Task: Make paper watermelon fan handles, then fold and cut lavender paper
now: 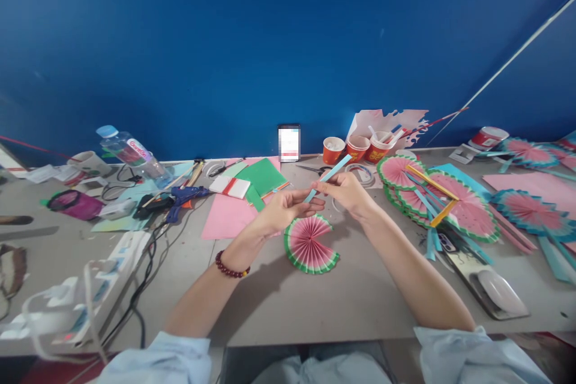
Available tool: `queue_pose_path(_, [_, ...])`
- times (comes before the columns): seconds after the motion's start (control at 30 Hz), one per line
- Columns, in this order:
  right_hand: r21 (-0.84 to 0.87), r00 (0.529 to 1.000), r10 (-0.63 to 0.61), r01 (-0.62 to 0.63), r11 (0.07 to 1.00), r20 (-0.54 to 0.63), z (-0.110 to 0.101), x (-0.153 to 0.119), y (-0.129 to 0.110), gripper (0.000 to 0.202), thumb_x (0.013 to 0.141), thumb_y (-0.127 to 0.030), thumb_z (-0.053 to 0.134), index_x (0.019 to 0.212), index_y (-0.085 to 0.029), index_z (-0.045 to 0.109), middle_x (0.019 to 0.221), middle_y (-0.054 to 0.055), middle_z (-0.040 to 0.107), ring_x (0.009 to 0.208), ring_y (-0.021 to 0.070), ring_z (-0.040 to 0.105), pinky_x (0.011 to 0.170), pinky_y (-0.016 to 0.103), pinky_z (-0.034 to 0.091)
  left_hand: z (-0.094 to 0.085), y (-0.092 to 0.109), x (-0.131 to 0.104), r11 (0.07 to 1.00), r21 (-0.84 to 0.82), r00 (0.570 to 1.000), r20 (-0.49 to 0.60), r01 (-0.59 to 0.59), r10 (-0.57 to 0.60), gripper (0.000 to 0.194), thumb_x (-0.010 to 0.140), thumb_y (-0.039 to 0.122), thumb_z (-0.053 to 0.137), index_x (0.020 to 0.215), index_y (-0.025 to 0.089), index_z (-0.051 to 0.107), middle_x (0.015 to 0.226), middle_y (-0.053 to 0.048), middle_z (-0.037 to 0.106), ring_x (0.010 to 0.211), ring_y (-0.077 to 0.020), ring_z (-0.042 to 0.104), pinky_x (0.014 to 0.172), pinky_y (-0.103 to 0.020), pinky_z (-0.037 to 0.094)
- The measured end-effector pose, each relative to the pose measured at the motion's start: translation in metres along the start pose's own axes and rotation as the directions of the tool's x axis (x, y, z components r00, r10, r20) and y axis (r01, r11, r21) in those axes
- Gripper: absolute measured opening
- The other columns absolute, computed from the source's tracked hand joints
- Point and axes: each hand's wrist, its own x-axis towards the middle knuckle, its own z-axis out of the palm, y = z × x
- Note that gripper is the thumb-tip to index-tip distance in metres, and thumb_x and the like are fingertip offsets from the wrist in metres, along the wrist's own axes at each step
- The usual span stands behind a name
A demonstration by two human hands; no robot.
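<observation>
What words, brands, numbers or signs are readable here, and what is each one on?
"Ganten", as best the blur allows: pink-and-white label on the blue-capped clear plastic bottle.
Red paper cups, some with yellow print: too blurred to read.
Upright black-edged phone: screen blurred into blocks, unreadable.
I can make out nothing else.

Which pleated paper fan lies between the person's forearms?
The pink, green-rimmed fan with a gap on its right, below the left hand; the other fans lie farther right.

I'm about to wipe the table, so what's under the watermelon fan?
Gray tabletop shows beside the watermelon fan and in its wedge-shaped gap; whatever lies directly beneath its folds is covered.
</observation>
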Motion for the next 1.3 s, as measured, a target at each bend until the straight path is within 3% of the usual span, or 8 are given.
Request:
queue_pose_path(0.2, [-0.046, 0.999, -0.019, 0.02, 0.999, 0.031, -0.001, -0.003, 0.001, 0.029, 0.061, -0.043, 0.077, 0.064, -0.015, 0.069, 0.064, 0.003, 0.065, 0.064, 0.0157, 0.057, 0.06, 0.026, 0.043, -0.001, 0.007, -0.003, 0.998, 0.052, 0.999, 0.036, 0.037, -0.039, 0.041, 0.072, 0.032, 0.073, 0.107, 0.011, 0.066, 0.102, -0.015, 0.071, 0.095, -0.0221, 0.068, 0.09, -0.035, 0.051])
queue_pose_path(0.37, [-0.08, 0.998, -0.031, 0.036, 0.996, 0.061, 0.0, -0.004, 0.001, 0.031, 0.064, -0.046, 0.074, 0.065, -0.015, 0.071, 0.065, 0.004, 0.066, 0.064, 0.0154, 0.056, 0.06, 0.027, 0.042, -0.001, 0.001, 0.001, 0.995, 0.103, 0.998, -0.055, -0.01, 0.015, 0.047, 0.069, 0.047, 0.073, 0.095, 0.008, 0.069, 0.084, -0.014, 0.074, 0.076, -0.0208, 0.071, 0.076, -0.033, 0.056])
queue_pose_path(0.53, [-0.041, 0.997, -0.055, 0.057, 0.998, 0.056, -0.007, -0.001, -0.003, 0.034, 0.069, -0.05, 0.07, 0.061, -0.017, 0.07, 0.066, 0.003, 0.064, 0.061, 0.0124, 0.052, 0.06, 0.027, 0.041, -0.001, -0.001, 0.002, 0.985, 0.163, 0.992, -0.102, -0.051, 0.068, 0.042, 0.072, 0.044, 0.07, 0.095, 0.009, 0.07, 0.075, -0.011, 0.073, 0.058, -0.0161, 0.067, 0.06, -0.027, 0.054])
queue_pose_path(0.7, [-0.004, 0.993, -0.114, 0.114, 0.994, -0.028, -0.01, 0.001, -0.003, 0.035, 0.067, -0.05, 0.071, 0.052, -0.018, 0.065, 0.071, 0.004, 0.064, 0.067, 0.014, 0.052, 0.06, 0.027, 0.041, -0.005, 0.004, -0.001, 0.986, 0.164, 1.0, -0.019, 0.019, -0.016, 0.035, 0.074, 0.038, 0.069, 0.094, 0.01, 0.071, 0.072, -0.01, 0.073, 0.063, -0.0154, 0.068, 0.064, -0.026, 0.054])
queue_pose_path(0.83, [-0.017, 0.994, -0.107, 0.107, 0.994, -0.012, -0.004, 0.0, -0.004, 0.037, 0.064, -0.051, 0.073, 0.05, -0.018, 0.064, 0.069, 0.004, 0.062, 0.067, 0.0144, 0.052, 0.059, 0.027, 0.04, -0.006, 0.002, -0.001, 0.982, 0.189, 1.0, -0.009, -0.027, 0.029, 0.03, 0.075, 0.038, 0.068, 0.089, 0.012, 0.072, 0.076, -0.01, 0.073, 0.069, -0.0161, 0.068, 0.069, -0.027, 0.052])
queue_pose_path(1.07, [0.148, 0.998, -0.058, 0.056, 0.987, 0.008, -0.006, 0.002, 0.001, 0.033, 0.067, -0.049, 0.073, 0.074, -0.017, 0.074, 0.063, 0.001, 0.055, 0.06, 0.0107, 0.047, 0.058, 0.026, 0.039, -0.003, -0.003, 0.004, 0.983, 0.177, 0.988, -0.136, -0.043, 0.068, 0.027, 0.07, 0.037, 0.072, 0.075, 0.011, 0.069, 0.064, -0.007, 0.07, 0.055, -0.0147, 0.065, 0.06, -0.027, 0.052])
queue_pose_path(1.2, [0.193, 0.993, -0.106, 0.113, 0.975, -0.043, -0.006, 0.004, 0.005, 0.027, 0.065, -0.044, 0.076, 0.073, -0.017, 0.075, 0.063, 0.0, 0.053, 0.059, 0.0097, 0.044, 0.054, 0.025, 0.036, -0.005, -0.002, 0.003, 0.984, 0.173, 0.997, -0.069, -0.032, 0.045, 0.025, 0.072, 0.035, 0.071, 0.073, 0.011, 0.069, 0.064, -0.007, 0.07, 0.056, -0.0138, 0.064, 0.06, -0.026, 0.051])
queue_pose_path(1.3, [0.197, 0.992, -0.104, 0.116, 0.974, -0.07, -0.007, 0.005, 0.006, 0.026, 0.065, -0.043, 0.076, 0.071, -0.017, 0.075, 0.061, 0.0, 0.053, 0.057, 0.0095, 0.043, 0.052, 0.025, 0.035, -0.008, -0.003, 0.004, 0.981, 0.196, 1.0, -0.027, -0.007, 0.013, 0.022, 0.074, 0.031, 0.07, 0.084, 0.012, 0.071, 0.071, -0.007, 0.072, 0.063, -0.0142, 0.066, 0.065, -0.026, 0.053])
